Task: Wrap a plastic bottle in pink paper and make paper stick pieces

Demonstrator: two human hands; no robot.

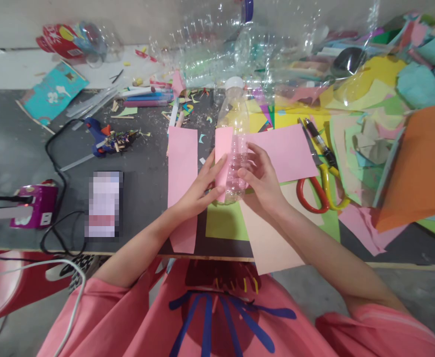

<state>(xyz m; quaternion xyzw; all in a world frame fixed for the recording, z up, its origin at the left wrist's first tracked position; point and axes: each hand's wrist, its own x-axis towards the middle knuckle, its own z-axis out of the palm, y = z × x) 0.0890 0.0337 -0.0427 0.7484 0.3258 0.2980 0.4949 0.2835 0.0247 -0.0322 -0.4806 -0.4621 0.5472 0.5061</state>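
Note:
A small clear plastic bottle [236,124] with a white cap stands upright on the dark table [143,173]. A pink paper strip [222,148] lies against its left side. My left hand [202,186] presses that strip onto the bottle with its fingers stretched along it. My right hand [262,176] curls round the bottle's right side and holds it. A longer pink strip [182,173] lies flat to the left of my hands. A pink sheet [286,151] lies to the right, behind the bottle.
Red-and-yellow scissors [323,186] and a black pen [319,141] lie right of my hands. A blue glue gun [100,139], a purple power strip [34,203] with cables, a phone [103,203], large clear bottles [210,39] and heaps of coloured paper [396,99] crowd the table.

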